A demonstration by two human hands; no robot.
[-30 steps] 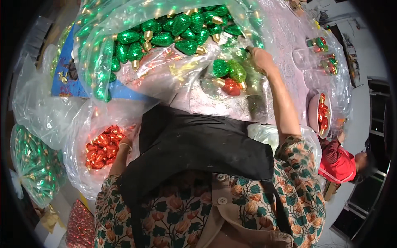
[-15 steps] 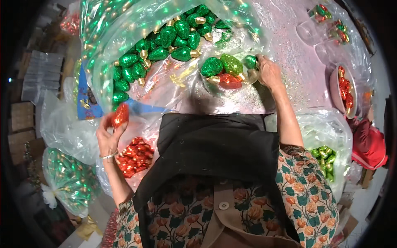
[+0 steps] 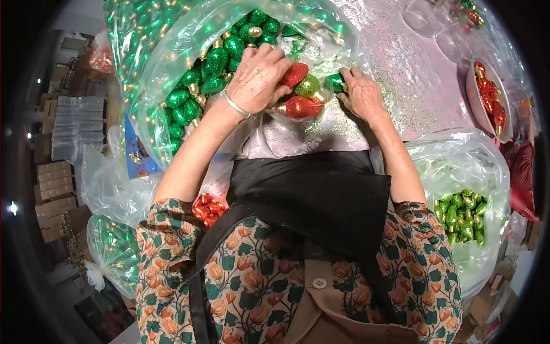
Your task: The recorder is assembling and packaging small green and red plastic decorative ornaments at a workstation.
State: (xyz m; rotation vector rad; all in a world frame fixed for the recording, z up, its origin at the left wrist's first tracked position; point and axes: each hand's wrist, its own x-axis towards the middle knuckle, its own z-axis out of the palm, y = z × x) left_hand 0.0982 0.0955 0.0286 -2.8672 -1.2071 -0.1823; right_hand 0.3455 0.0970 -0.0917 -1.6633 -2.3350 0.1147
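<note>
My left hand (image 3: 258,80) reaches over the table with its fingers closed around a red glittery bulb ornament (image 3: 295,74). Beside it, in a clear plastic container, lie a yellow-green bulb ornament (image 3: 308,86) and another red bulb ornament (image 3: 301,107) with a gold cap. At the right side of these, my right hand (image 3: 362,94) has thumb and fingers on a dark green bulb ornament (image 3: 334,83). The left hand and its bulb hide part of the container. Behind my left hand, many green bulb ornaments (image 3: 216,60) spill from an opened large clear bag (image 3: 172,51).
Red ornaments (image 3: 208,210) sit low at my left and light-green ones (image 3: 461,218) in a clear bag at my right. A pink bowl (image 3: 482,109) of red bulbs stands at the far right. Clear empty containers (image 3: 419,18) lie behind. Glitter covers the pink tabletop (image 3: 395,74).
My left hand has carried a red bulb from above the red ornaments up and right to the container. My right hand stays beside the container; the view has shifted slightly.
</note>
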